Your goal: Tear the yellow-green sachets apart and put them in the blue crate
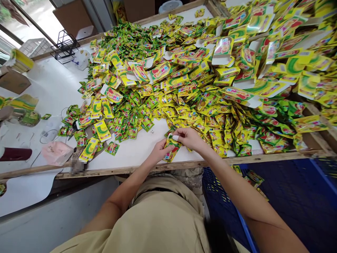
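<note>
Near the table's front edge my left hand (159, 151) is closed around a small yellow-and-green printed box (172, 151), its thumb across the front. My right hand (191, 139) is at the box's top end, thumb and fingers pinched at a white flap (175, 137). A bit of green packet (168, 133) shows beside that top end; whether it is inside the box or behind it, I cannot tell. Just beyond both hands lies a heap of yellow sachets (189, 114). Green sachets (129, 126) are piled to the left of them.
Many flat and open yellow boxes (164, 72) cover the heap. A wooden rim (105, 172) edges the white table (137, 149). At left are scissors (71, 135), a pink packet (57, 153), a jar (28, 117) and a black wire rack (64, 47). Blue crates (284, 189) stand below right.
</note>
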The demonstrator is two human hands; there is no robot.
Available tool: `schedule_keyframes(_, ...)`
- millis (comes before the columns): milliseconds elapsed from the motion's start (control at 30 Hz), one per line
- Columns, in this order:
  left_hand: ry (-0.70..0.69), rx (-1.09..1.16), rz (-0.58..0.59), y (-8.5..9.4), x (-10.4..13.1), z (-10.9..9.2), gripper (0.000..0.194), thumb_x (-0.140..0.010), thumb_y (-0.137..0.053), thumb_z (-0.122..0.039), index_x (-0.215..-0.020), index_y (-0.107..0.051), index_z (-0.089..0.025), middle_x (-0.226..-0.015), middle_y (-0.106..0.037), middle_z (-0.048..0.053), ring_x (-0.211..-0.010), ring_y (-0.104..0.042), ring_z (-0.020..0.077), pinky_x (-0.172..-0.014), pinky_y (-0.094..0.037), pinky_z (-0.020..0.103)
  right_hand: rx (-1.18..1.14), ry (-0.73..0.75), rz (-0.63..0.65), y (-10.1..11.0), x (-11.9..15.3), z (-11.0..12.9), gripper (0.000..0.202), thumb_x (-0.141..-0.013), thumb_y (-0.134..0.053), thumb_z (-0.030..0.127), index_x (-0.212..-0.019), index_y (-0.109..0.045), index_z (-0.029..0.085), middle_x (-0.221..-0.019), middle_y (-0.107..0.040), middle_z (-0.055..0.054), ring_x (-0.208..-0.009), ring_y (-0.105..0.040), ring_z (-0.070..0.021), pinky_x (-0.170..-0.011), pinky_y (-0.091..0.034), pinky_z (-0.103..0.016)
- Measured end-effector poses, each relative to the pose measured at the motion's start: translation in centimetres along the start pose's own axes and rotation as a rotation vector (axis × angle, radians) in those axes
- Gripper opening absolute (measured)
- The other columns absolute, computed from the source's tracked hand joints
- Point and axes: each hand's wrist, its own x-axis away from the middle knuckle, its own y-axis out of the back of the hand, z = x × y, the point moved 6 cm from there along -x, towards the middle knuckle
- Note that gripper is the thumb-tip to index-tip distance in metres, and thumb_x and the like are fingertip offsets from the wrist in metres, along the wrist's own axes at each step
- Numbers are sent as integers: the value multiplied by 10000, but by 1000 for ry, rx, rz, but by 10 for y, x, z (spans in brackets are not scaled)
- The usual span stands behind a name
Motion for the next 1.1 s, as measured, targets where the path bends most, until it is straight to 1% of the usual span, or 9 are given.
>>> schedule_keyframes(67, 10, 13, 1, 0, 1, 2, 497, -644, -717, -537, -895, -554, -140, -775, -570, -4, -700, -487, 117, -661, -390, 242, 128, 107, -130, 8, 8, 13, 125, -773, -548, 243, -783, -656, 181, -710, -648, -24, -634, -553, -144, -593, -436, -257)
schedule_keyframes(133, 7, 20, 3, 1, 2, 2, 492, -654, -710, -532, -901, -547, -139, -771, -563, -6, -696, -483, 116, -662, -387, 243, 235, 202, -196, 12, 17, 27, 150, -796, -530, 194, -852, -669, 186, -846, -684, -58, -758, -597, -173, -692, -456, -282)
schedule_keyframes(333, -52, -61, -4, 2, 6, -4, 434, -702, -679, -510, -875, -529, -141, -717, -485, -30, -676, -432, 105, -644, -358, 230, 425, 229, -38, -2, 30, 37, 246, -807, -486, 107, -906, -685, 211, -973, -702, -61, -877, -634, -199, -761, -448, -294)
schedule_keyframes(600, -99, -99, 7, 3, 8, -1, 373, -754, -642, -474, -874, -513, -146, -726, -453, -38, -682, -408, 95, -637, -344, 218, 445, 168, 76, -7, 29, 38, 271, -784, -485, 105, -920, -686, 224, -865, -718, -38, -765, -639, -190, -681, -435, -268)
schedule_keyframes(700, -104, -108, 12, 4, 7, 0, 362, -748, -656, -455, -870, -513, -146, -725, -452, -38, -680, -407, 94, -632, -344, 216, 327, 90, 168, -8, 30, 36, 282, -794, -444, 99, -933, -659, 219, -782, -699, -11, -584, -617, -135, -596, -435, -235)
schedule_keyframes(800, -99, -127, 0, 5, 7, 0, 371, -720, -685, -441, -876, -523, -145, -730, -469, -34, -678, -415, 96, -638, -354, 219, 149, 12, 267, -12, 31, 29, 312, -796, -406, 92, -983, -621, 219, -827, -689, 13, -433, -557, -75, -513, -428, -209)
schedule_keyframes(900, -76, -108, -2, 3, 8, -1, 387, -695, -706, -426, -895, -532, -143, -753, -504, -23, -696, -445, 106, -664, -377, 229, 140, 18, 142, -4, 28, 27, 293, -793, -431, 109, -973, -636, 214, -873, -703, 1, -473, -576, -85, -532, -437, -217)
schedule_keyframes(1000, -46, -74, 20, 0, 9, -1, 391, -686, -711, -407, -910, -531, -142, -769, -524, -14, -703, -463, 113, -670, -388, 236, 314, 59, 7, 6, 25, 33, 263, -769, -496, 115, -919, -681, 226, -865, -723, -18, -650, -637, -148, -623, -443, -246)
schedule_keyframes(1100, -61, -130, 26, -1, 10, -4, 357, -704, -697, -375, -918, -535, -141, -778, -526, -11, -710, -459, 116, -671, -385, 235, 536, 80, 73, 5, 20, 41, 249, -765, -519, 117, -834, -716, 252, -841, -729, -36, -765, -650, -201, -647, -419, -267)
